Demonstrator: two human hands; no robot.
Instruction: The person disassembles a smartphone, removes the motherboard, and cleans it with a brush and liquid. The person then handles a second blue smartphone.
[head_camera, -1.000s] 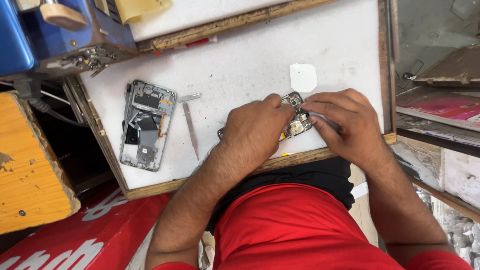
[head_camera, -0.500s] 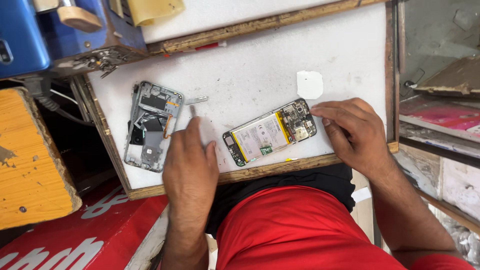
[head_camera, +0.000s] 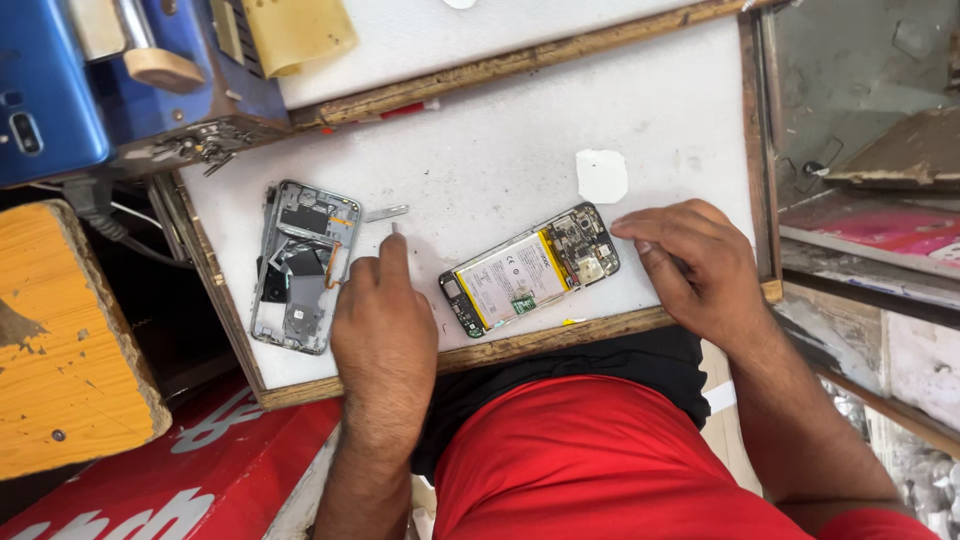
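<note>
Neither grip holds anything fully closed. Left hand (head_camera: 385, 325) lies palm down on the white bench (head_camera: 520, 130), its forefinger stretched toward 12 o'clock and its tip touching a thin metal tool (head_camera: 392, 228); whether the curled fingers pinch the tool I cannot tell. Right hand (head_camera: 695, 265) rests with fingers loosely bent, narrow, fingertips (head_camera: 630, 228) pointing toward 9 o'clock and just beside the top end of the opened phone (head_camera: 530, 270), touching or nearly so.

As for labels and packages: the opened phone carries a pale rectangular battery label with a yellow strip along its edge. A small white square patch (head_camera: 602, 175) lies on the bench at 12 o'clock from the right hand. A red surface with large white lettering (head_camera: 150, 490) sits at 7 o'clock from the left hand, beside a yellow wooden block (head_camera: 60, 330). A pink printed sheet (head_camera: 880, 225) lies at 3 o'clock from the right hand.

The opened phone lies tilted between the two hands, at 3 o'clock from the left. A phone frame (head_camera: 300, 265) lies just beside the left hand at 10 o'clock. A small flat metal strip (head_camera: 385, 212) lies just above the forefinger.
</note>
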